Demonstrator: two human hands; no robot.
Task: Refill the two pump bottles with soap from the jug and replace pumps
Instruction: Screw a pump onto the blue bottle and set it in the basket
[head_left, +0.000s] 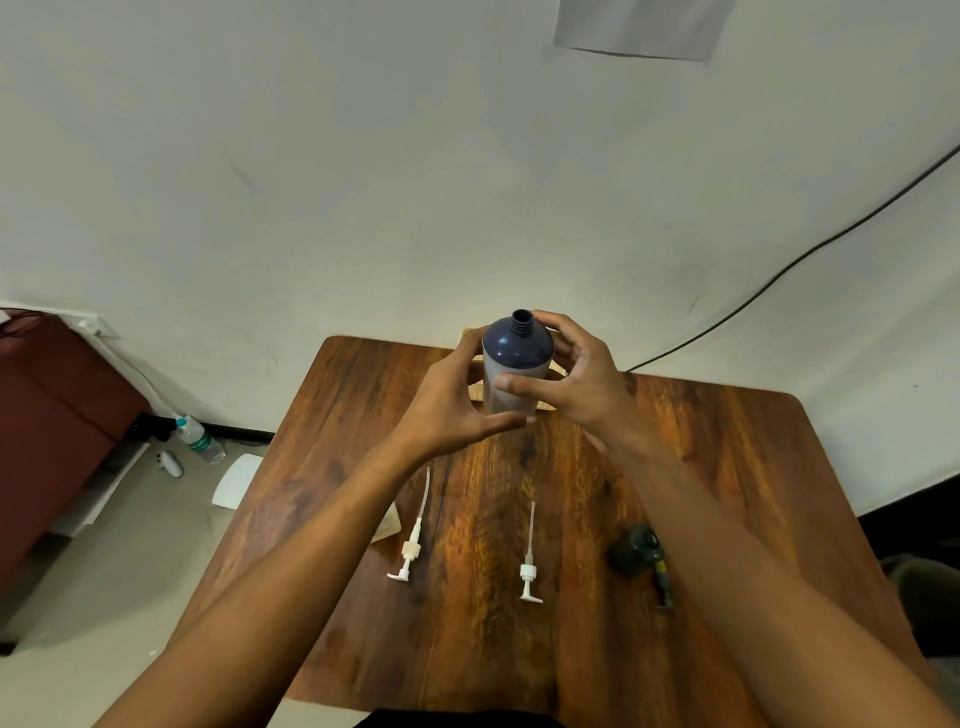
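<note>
A bottle (514, 364) with a dark blue shoulder, pale grey body and open threaded neck is upright above the far part of the wooden table (727, 467). My left hand (452, 400) cups its left side and base. My right hand (566, 374) wraps its right side, thumb across the front. Two white pumps with long dip tubes lie flat on the table nearer me: one pump (410, 545) on the left, the other pump (530, 566) to its right. Something tan sits behind the bottle, mostly hidden by my hands.
A dark round object (636, 548) with a small tool beside it lies on the table's right side. A beige scrap (389, 522) shows under my left forearm. On the floor at left are a plastic water bottle (200, 439), a white sheet (236, 480) and a brown cabinet (47, 415). A black cable (810, 249) runs along the wall.
</note>
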